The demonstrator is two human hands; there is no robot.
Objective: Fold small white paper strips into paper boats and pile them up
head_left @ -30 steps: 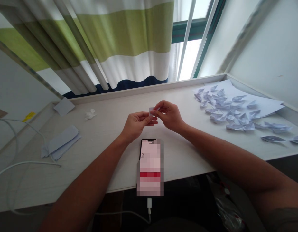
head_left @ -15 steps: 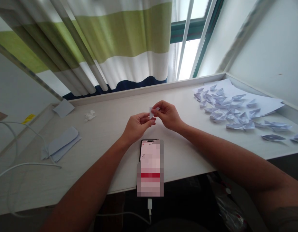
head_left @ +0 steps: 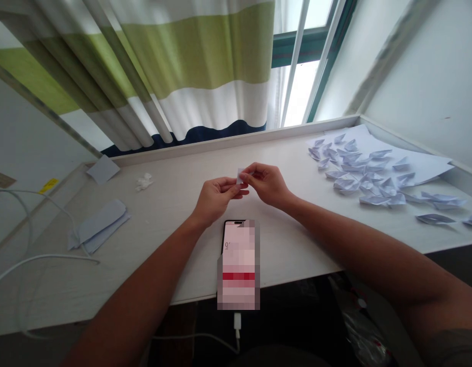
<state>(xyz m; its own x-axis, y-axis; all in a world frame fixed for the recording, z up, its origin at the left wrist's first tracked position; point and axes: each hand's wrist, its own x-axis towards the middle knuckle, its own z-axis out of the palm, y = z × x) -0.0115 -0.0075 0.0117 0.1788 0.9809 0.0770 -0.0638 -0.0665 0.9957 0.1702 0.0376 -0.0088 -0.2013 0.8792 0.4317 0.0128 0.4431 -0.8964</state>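
Observation:
A small folded piece of white paper (head_left: 240,176) is pinched between both my hands above the middle of the white desk (head_left: 175,214). My left hand (head_left: 216,196) grips its lower edge with thumb and fingers closed. My right hand (head_left: 267,183) pinches its upper right side. Just below my hands a phone (head_left: 239,262) lies near the desk's front edge, with a white charging cable (head_left: 205,337) plugged into it.
Several small folded paper boats (head_left: 368,176) lie on white sheets (head_left: 427,163) at the right. Paper strips (head_left: 98,224), a paper square (head_left: 103,169), a crumpled scrap (head_left: 143,181) and a white cord (head_left: 37,260) lie at the left. A striped curtain (head_left: 175,71) hangs behind.
My fingers have shifted slightly on the small paper, which stays between both hands at about the same spot. Nothing else has moved.

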